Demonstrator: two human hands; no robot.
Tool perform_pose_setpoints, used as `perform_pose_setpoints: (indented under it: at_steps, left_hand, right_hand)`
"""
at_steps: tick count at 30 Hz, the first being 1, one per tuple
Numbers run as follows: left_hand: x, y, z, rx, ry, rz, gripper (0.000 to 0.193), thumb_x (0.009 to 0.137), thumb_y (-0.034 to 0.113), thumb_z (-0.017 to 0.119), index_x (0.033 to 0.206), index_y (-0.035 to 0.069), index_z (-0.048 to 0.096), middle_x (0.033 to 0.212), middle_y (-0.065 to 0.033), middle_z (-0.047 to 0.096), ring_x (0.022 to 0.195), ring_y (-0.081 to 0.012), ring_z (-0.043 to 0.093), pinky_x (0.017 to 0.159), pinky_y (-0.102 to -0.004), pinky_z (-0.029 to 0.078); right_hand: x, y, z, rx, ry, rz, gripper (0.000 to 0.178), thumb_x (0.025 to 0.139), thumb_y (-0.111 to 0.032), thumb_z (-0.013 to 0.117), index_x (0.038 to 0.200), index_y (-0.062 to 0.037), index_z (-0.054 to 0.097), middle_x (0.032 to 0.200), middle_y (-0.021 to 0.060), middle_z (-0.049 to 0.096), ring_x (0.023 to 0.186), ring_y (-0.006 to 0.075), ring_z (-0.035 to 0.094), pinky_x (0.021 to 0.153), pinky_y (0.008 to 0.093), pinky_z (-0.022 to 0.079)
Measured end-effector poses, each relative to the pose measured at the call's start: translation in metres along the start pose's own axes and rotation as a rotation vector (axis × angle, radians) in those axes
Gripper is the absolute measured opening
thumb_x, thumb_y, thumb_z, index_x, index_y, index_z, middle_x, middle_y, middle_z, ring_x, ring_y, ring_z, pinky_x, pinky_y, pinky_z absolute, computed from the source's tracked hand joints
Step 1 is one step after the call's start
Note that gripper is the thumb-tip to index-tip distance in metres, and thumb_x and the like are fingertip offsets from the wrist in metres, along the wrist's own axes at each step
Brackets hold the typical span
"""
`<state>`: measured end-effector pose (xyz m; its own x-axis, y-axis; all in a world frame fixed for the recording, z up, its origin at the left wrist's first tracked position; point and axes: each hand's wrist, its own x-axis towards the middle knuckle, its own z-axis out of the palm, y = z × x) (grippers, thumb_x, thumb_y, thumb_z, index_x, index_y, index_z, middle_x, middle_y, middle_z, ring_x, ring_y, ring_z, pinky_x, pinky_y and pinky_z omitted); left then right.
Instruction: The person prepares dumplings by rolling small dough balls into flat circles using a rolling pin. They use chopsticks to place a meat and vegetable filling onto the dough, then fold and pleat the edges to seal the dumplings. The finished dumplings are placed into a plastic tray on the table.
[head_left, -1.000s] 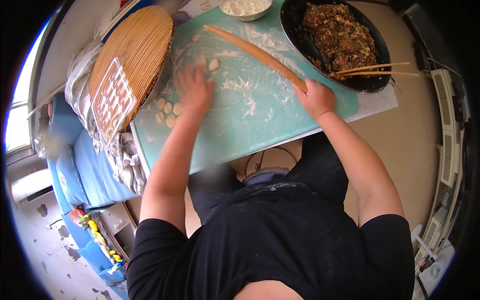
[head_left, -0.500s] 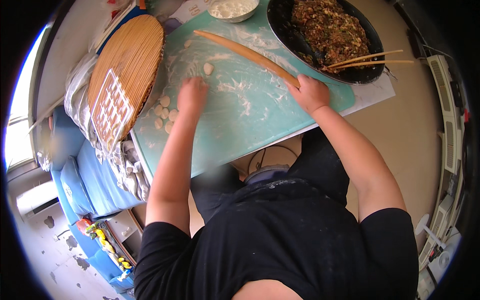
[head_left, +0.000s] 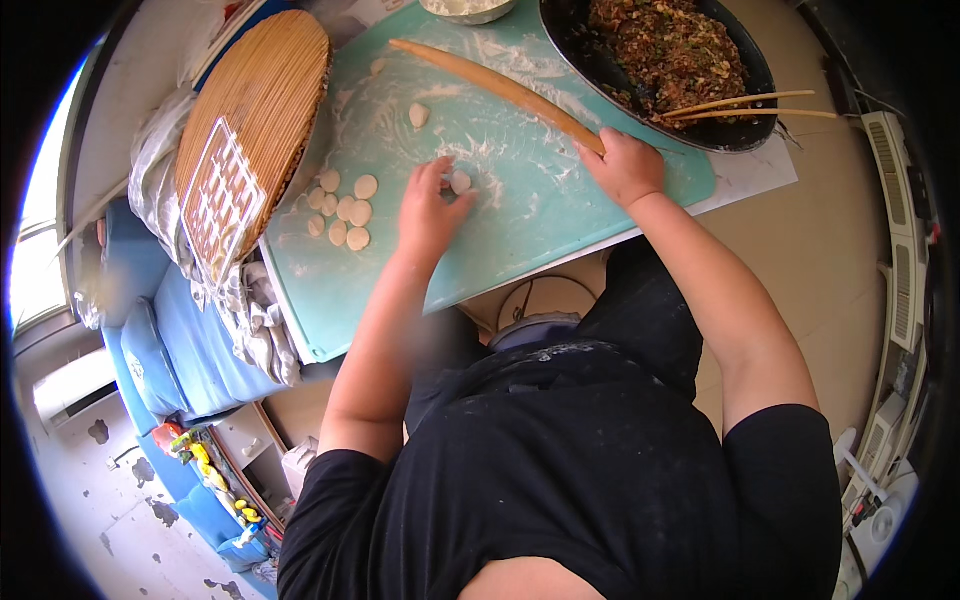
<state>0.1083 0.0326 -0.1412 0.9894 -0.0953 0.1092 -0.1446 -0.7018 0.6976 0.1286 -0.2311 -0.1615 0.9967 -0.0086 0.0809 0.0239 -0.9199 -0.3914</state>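
My left hand (head_left: 430, 212) is over the middle of the floury teal mat (head_left: 530, 225), fingers curled around a small pale dough piece (head_left: 460, 182) between thumb and fingertips. My right hand (head_left: 627, 167) is closed on the near right end of a long wooden rolling pin (head_left: 500, 88), which slants away to the far left across the mat. Several flattened dough rounds (head_left: 359, 212) are grouped left of my left hand. A separate dough piece (head_left: 419, 115) lies beyond that hand, and a smaller one (head_left: 378, 66) farther off.
A black pan (head_left: 560, 55) of minced filling (head_left: 670, 55), with chopsticks (head_left: 745, 105) across it, stands at the far right. A bowl (head_left: 470, 14) of flour is at the back. A round slatted tray (head_left: 265, 110) and white plastic grid (head_left: 222, 205) are at the left.
My left hand has moved right from beside the dough rounds, bringing a dough piece with it, and more rounds show. My right hand stays on the rolling pin. The view has shifted slightly.
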Motion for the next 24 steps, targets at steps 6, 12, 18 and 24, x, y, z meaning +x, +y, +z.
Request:
perform_pose_setpoints:
  at_steps: [6, 12, 18, 24]
  left_hand:
    - [0.008, 0.004, -0.008, 0.091, -0.194, 0.032, 0.049, 0.063, 0.010, 0.076, 0.107, 0.000, 0.059, 0.099, -0.0098, 0.055, 0.083, -0.0209, 0.056, 0.076, -0.0286, 0.047]
    - [0.012, 0.001, -0.011, 0.125, -0.230, 0.032, 0.040, 0.063, 0.011, 0.076, 0.099, 0.001, 0.062, 0.092, -0.0101, 0.056, 0.077, -0.0220, 0.057, 0.071, -0.0299, 0.048]
    - [0.014, 0.000, -0.011, 0.278, -0.233, 0.065, 0.036, 0.065, 0.021, 0.075, 0.096, 0.008, 0.063, 0.096, -0.0054, 0.058, 0.080, -0.0264, 0.058, 0.069, -0.0332, 0.048]
    - [0.040, 0.015, 0.001, 0.458, 0.055, 0.263, 0.039, 0.081, 0.032, 0.059, 0.113, 0.011, 0.056, 0.121, -0.0103, 0.049, 0.115, -0.0336, 0.042, 0.095, -0.0433, 0.036]
  right_hand:
    - [0.000, 0.003, 0.006, -0.021, -0.005, -0.004, 0.037, 0.079, -0.046, 0.056, 0.073, -0.0090, 0.054, 0.071, 0.0106, 0.061, 0.067, 0.0323, 0.058, 0.057, 0.0438, 0.046]
    - [-0.001, 0.002, 0.003, -0.021, 0.009, -0.010, 0.038, 0.079, -0.046, 0.056, 0.073, -0.0090, 0.054, 0.070, 0.0102, 0.061, 0.066, 0.0319, 0.058, 0.056, 0.0434, 0.046]
    - [0.001, 0.002, 0.003, -0.019, -0.009, 0.003, 0.037, 0.079, -0.046, 0.056, 0.074, -0.0092, 0.054, 0.072, 0.0104, 0.061, 0.066, 0.0318, 0.058, 0.057, 0.0437, 0.046]
    - [0.000, 0.002, 0.002, -0.017, 0.004, -0.006, 0.037, 0.079, -0.046, 0.056, 0.074, -0.0092, 0.054, 0.071, 0.0109, 0.061, 0.067, 0.0322, 0.058, 0.057, 0.0436, 0.046]
